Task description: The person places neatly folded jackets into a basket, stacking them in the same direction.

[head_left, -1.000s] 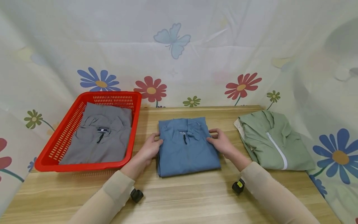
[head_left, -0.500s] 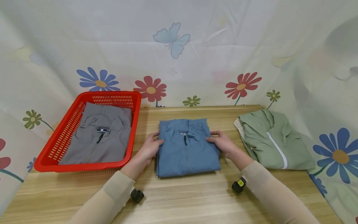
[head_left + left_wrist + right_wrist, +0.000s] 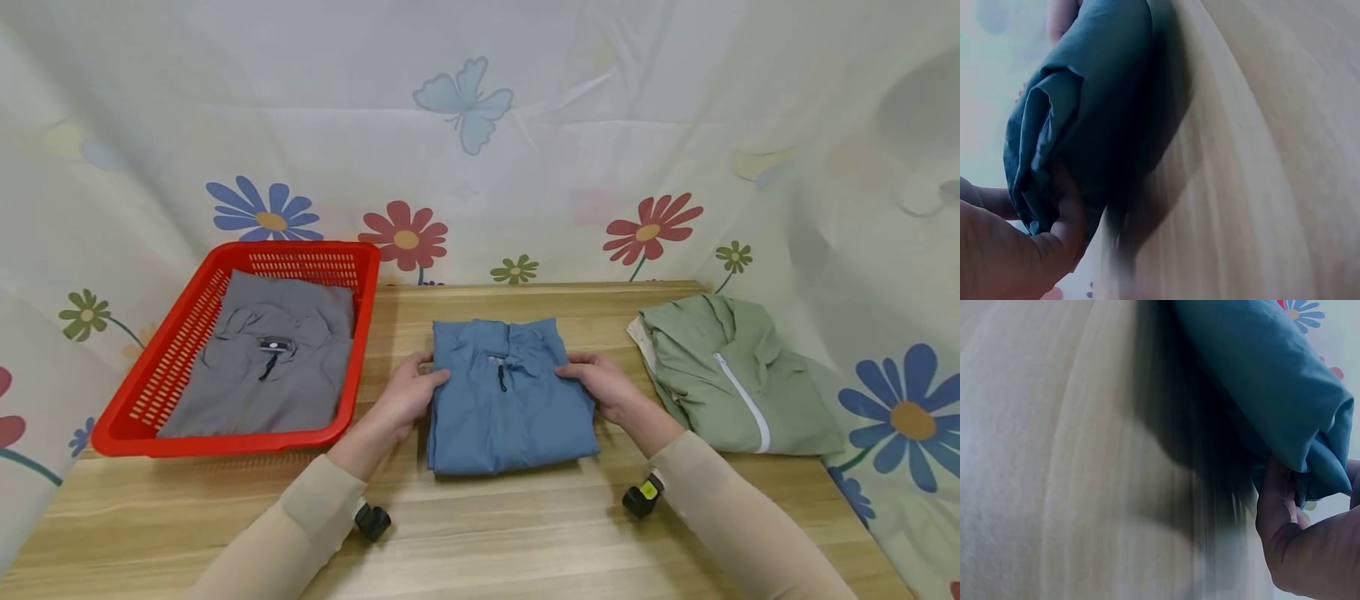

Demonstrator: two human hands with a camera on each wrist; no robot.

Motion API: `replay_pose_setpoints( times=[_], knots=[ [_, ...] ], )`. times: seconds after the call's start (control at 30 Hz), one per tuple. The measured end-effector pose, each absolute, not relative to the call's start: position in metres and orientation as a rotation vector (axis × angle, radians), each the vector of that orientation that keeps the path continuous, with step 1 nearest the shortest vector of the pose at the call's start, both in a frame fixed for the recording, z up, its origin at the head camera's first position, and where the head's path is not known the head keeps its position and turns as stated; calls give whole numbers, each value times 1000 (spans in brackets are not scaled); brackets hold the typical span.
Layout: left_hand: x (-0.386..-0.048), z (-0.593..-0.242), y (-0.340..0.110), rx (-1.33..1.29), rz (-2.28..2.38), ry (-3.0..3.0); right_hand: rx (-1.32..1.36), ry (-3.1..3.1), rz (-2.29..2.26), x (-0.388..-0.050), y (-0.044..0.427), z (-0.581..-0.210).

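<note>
- The head view is bright, even and fairly sharp, the surface (image 3: 517, 533) palest toward the bottom.
- Both wrist views are dimmer and soft, with dark shadow beside the blue jacket (image 3: 1107, 56).
- In the left wrist view, the backdrop (image 3: 982, 119) looks washed out.

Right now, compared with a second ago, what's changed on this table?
The folded blue zip jacket has shifted slightly to the person's right, and the left hand has moved with it, its thumb now farther over the edge. Nothing was newly gripped or released: that hand and the right hand still hold it. The gray jacket, red basket and green jacket stayed put.
</note>
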State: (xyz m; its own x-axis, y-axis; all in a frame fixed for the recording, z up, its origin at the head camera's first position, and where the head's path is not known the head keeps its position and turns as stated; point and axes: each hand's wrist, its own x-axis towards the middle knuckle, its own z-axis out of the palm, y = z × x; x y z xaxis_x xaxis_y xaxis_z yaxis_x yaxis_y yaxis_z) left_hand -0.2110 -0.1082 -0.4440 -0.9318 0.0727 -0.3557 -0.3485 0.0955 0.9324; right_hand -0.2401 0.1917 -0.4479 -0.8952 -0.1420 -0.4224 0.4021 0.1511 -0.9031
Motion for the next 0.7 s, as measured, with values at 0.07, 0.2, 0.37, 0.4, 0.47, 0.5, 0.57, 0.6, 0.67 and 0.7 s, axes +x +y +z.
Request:
replay_pose_setpoints(
  times=[0.07,0.2,0.37,0.4,0.47,0.5,0.57,0.6,0.67,0.7],
  knots=[
    [-211,-445,-108,-276,1912,2052,252,2039,-1791,-240,192,-448],
    [-214,-448,-108,-277,1964,1949,251,2075,-1775,-239,193,-448],
    [-217,-451,-108,-244,2006,1826,252,2091,-1762,-240,194,-448],
    [-217,-452,-108,-238,2008,1814,253,2093,-1761,-240,194,-448],
    [-217,-453,-108,-233,2004,1803,250,2097,-1752,-240,195,-448],
    [-217,-454,-108,-228,2006,1798,248,2098,-1748,-240,195,-449],
    [-217,-455,-108,-225,1998,1807,242,2110,-1745,-240,194,-449],
    [-217,-455,-108,-222,1995,1814,240,2113,-1748,-240,194,-449],
    [-216,-455,-107,-217,1983,1834,235,2130,-1748,-239,193,-448],
    [-216,-455,-107,-213,1982,1839,229,2143,-1747,-239,192,-447]
  ],
)
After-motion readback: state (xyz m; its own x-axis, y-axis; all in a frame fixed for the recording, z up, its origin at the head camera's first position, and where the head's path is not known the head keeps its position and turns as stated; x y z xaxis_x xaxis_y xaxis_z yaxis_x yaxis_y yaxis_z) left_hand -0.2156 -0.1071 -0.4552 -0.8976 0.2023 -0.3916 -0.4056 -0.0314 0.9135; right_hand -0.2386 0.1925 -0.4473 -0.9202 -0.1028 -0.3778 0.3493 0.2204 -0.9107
